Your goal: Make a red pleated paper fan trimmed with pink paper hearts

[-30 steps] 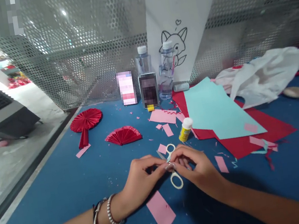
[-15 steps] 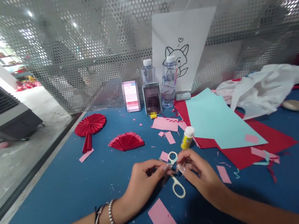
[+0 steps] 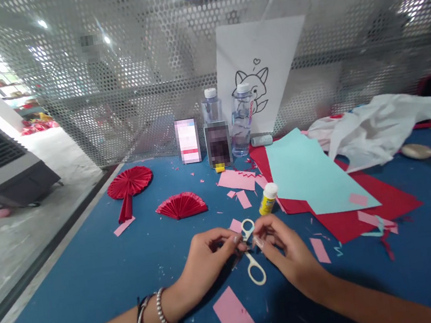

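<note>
Fingertips (image 3: 236,238) pinch over scissors (image 3: 254,269) (bottles (image 3: 240,120) capped).

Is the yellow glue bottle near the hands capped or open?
Capped. The glue bottle wears its white cap and leans tilted at the red paper's edge.

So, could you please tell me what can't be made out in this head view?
- What the left hand and right hand pinch between their fingertips: too small, covered by the fingers.
- Scissors: the blades are hidden by the hands.
- Two upright cards by the bottles: blurred out.
- Red paper: largely covered by the teal sheet.
</note>
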Demonstrator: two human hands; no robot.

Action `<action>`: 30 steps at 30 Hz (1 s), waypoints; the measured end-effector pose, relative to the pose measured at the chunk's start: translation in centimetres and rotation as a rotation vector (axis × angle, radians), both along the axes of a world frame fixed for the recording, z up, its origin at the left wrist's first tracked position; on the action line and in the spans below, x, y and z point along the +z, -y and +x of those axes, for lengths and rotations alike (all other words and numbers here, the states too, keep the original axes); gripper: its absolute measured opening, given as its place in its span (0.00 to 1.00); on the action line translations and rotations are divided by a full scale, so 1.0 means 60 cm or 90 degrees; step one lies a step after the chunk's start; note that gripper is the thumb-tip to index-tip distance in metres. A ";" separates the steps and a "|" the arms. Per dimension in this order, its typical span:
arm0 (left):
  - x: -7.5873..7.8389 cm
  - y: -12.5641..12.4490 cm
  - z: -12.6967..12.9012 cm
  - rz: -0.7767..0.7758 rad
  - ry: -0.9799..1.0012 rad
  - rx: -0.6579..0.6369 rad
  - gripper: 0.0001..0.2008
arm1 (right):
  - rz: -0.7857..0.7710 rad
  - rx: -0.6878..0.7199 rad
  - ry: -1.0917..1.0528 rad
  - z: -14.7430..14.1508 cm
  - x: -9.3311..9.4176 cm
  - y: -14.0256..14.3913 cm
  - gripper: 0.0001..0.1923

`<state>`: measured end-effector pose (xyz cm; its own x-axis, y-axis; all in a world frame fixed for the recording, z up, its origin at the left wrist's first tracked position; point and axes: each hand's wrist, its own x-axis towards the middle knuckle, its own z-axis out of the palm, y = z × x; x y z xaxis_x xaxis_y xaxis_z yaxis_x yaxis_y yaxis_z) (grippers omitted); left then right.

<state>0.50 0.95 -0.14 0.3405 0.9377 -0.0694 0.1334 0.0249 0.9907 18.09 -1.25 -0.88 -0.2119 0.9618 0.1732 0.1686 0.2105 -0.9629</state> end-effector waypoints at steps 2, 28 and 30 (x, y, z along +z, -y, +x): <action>0.000 -0.001 0.000 0.000 0.006 0.001 0.14 | 0.011 0.002 0.007 0.000 0.001 0.000 0.03; 0.010 -0.012 -0.005 -0.057 0.023 0.058 0.16 | 0.008 -0.007 0.039 0.000 0.004 0.001 0.02; 0.007 -0.015 -0.004 -0.064 0.032 0.051 0.15 | 0.009 -0.010 0.044 -0.002 0.000 -0.001 0.02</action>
<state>0.29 1.82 0.30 0.2702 0.9512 -0.1487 0.0778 0.1324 0.9881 18.00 -1.18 -0.85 -0.2082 0.9628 0.1724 0.2377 0.2207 -0.9459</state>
